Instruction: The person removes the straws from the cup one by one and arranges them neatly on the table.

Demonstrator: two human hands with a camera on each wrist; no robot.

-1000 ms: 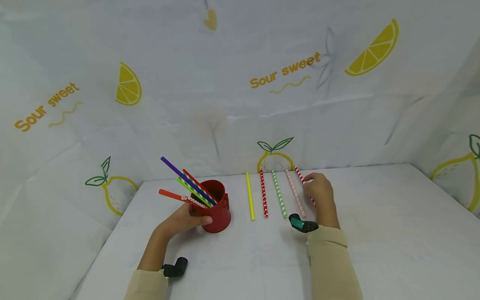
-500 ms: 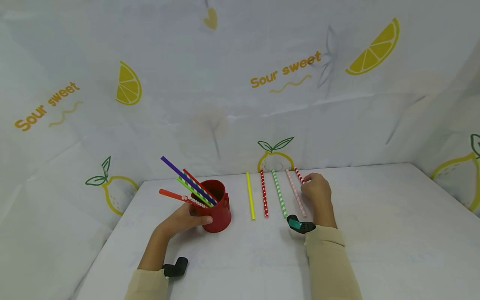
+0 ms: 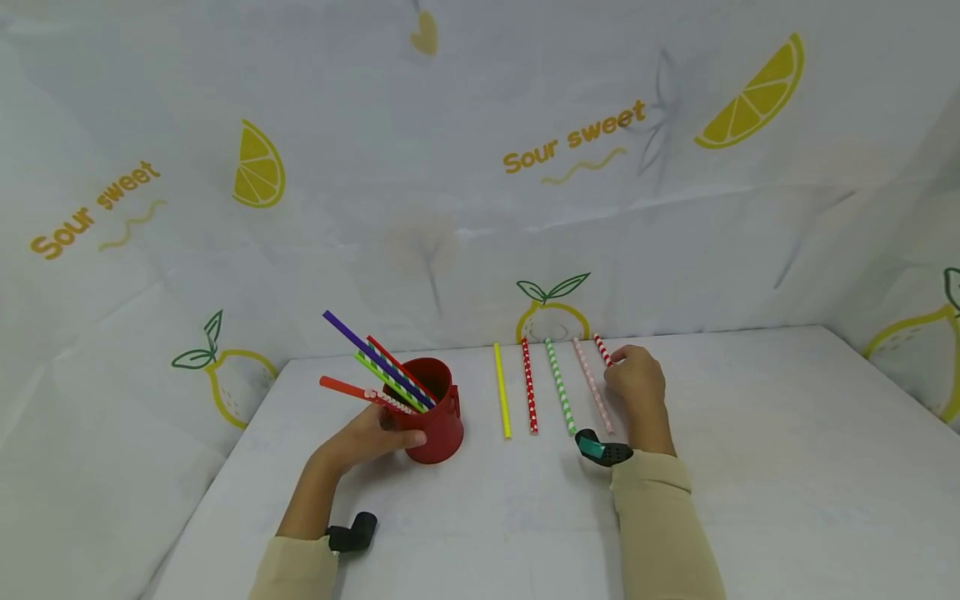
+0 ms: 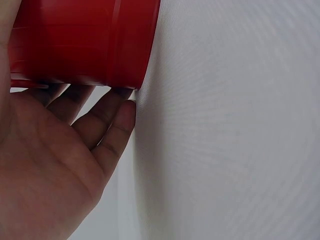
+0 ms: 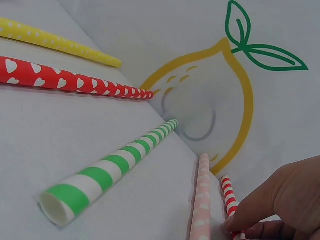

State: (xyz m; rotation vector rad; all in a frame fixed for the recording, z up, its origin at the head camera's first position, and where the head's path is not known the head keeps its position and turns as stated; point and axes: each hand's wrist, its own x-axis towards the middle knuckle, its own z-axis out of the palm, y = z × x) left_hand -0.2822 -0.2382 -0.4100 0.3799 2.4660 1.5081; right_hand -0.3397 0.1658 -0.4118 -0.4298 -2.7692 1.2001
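Observation:
My left hand [image 3: 367, 437] grips a small red pail [image 3: 438, 433] near the left of the table, thumb on its near side. In the left wrist view, the fingers [image 4: 107, 117] reach along the pail's wall [image 4: 85, 40]. Several straws lean leftward out of it, among them a purple one [image 3: 352, 335] and an orange-red one [image 3: 341, 387]. My right hand [image 3: 636, 383] pinches a red-and-white striped straw [image 3: 602, 348] between thumb and finger, hiding its near end. Just left of that straw lies a pink straw with pale spots [image 5: 202, 205].
Further left in the row lie a green-and-white striped straw [image 3: 558, 385], a red straw with white hearts [image 3: 529, 387] and a yellow dotted straw [image 3: 502, 392]. Behind them rises a white cloth backdrop [image 3: 465, 275] with lemon prints, meeting the table's [image 3: 487, 517] far edge.
My right hand has shifted slightly left and now covers the near end of the red-and-white striped straw, which showed below it earlier. The left hand and pail have stayed put.

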